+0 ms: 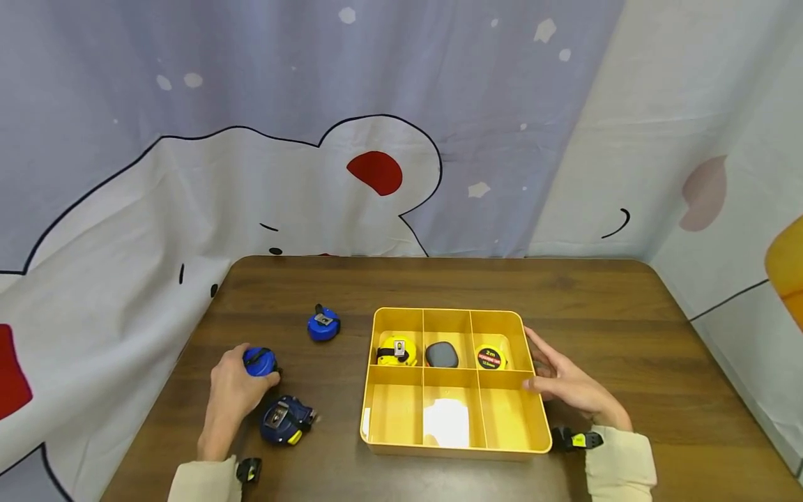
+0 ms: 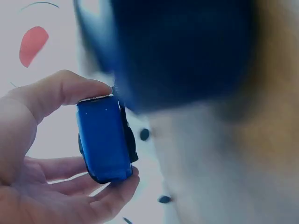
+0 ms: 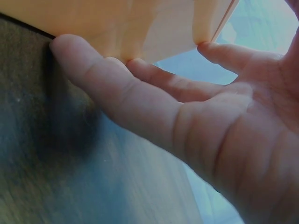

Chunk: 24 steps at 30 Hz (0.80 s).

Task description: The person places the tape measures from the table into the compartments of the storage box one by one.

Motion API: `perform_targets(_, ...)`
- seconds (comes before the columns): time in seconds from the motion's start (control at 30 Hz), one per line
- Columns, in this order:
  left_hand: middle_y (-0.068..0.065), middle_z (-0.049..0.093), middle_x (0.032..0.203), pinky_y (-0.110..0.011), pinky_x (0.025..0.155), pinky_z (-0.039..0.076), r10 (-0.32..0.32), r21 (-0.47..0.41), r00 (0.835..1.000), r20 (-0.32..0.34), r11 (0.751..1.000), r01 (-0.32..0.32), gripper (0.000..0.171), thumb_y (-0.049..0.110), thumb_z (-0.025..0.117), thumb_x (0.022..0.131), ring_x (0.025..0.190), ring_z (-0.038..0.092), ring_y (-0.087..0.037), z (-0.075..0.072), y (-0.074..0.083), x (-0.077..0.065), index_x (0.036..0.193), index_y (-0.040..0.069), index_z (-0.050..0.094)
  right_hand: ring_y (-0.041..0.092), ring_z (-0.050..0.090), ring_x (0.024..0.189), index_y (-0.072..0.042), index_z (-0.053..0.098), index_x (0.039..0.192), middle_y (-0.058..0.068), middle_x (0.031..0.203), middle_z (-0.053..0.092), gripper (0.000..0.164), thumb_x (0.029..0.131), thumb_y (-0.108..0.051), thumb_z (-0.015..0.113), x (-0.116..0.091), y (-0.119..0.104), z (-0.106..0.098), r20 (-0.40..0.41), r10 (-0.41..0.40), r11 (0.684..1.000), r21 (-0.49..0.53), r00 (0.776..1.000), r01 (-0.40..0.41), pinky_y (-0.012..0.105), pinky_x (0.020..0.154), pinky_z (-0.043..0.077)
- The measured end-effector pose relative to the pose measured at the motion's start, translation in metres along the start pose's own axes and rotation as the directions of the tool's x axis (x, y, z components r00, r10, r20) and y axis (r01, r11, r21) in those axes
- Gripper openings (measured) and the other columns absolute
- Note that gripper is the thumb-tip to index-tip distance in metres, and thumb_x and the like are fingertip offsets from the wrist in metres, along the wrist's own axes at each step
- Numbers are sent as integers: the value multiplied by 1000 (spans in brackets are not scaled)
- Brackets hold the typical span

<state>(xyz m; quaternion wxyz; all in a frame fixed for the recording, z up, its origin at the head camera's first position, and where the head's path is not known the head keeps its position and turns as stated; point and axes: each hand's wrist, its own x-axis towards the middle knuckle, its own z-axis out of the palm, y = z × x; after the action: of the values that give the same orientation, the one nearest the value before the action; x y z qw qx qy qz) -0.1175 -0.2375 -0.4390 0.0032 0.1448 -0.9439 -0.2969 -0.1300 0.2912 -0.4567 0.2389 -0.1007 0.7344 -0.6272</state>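
My left hand (image 1: 232, 390) grips a small blue tape measure (image 1: 259, 361) at the table's left side, its thumb and fingertips on opposite edges of the case in the left wrist view. Just below it lies a larger navy tape measure (image 1: 285, 420), which looms blurred in the left wrist view. Another blue tape measure (image 1: 323, 325) lies farther back. My right hand (image 1: 574, 387) rests against the right wall of a yellow compartment box (image 1: 448, 452), with extended fingers touching the outer side (image 3: 140, 28) and the thumb at the rim.
The box's back row holds a yellow tape measure (image 1: 404, 351) at left, a dark grey rounded-square object (image 1: 442, 354) in the middle and a round yellow measuring tape (image 1: 491, 358) at right. A printed curtain (image 1: 282, 195) hangs behind the wooden table (image 1: 627, 335).
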Motion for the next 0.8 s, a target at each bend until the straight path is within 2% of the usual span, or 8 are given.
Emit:
perform_targets(0.17,-30,42,127,-58,85,43,67,-23,998,-13,997,-68,76,23,70,71,108,44,-46,-5,24,-8,133,-5,38,34,55,107,-30,2,148,31,144,18,93,82,-8,63,-1,2,0,-2,6,1000,4,1000,-6,49,77,51)
perform_targets(0.27,-28,47,123,-55,83,46,133,-12,991,-18,991,-133,74,22,71,69,104,49,-44,-6,41,-13,132,-5,41,34,55,108,-31,2,148,29,146,17,93,82,-9,63,-1,3,0,-1,7,1000,20,1000,-7,49,78,51)
perform_targets(0.43,-24,50,121,-50,80,48,237,-22,971,-13,971,-237,72,21,72,66,101,52,-39,-4,69,-19,128,-3,47,34,53,111,-29,1,148,28,146,15,92,82,-9,62,-1,3,1,3,2,999,32,1000,-2,50,79,50)
perform_targets(0.63,-20,49,126,-48,80,50,311,-73,950,25,948,-308,73,22,74,66,102,54,-34,6,101,-28,130,1,47,35,53,110,-29,0,148,29,146,16,92,83,-8,61,-1,3,0,15,-2,999,39,1000,1,50,80,50)
perform_targets(0.8,-18,51,126,-46,81,50,384,-102,923,22,919,-381,71,22,75,63,102,55,-32,15,128,-36,127,3,51,34,53,110,-30,0,148,30,145,16,92,83,-8,61,0,4,-1,22,-9,999,44,1000,8,50,80,50)
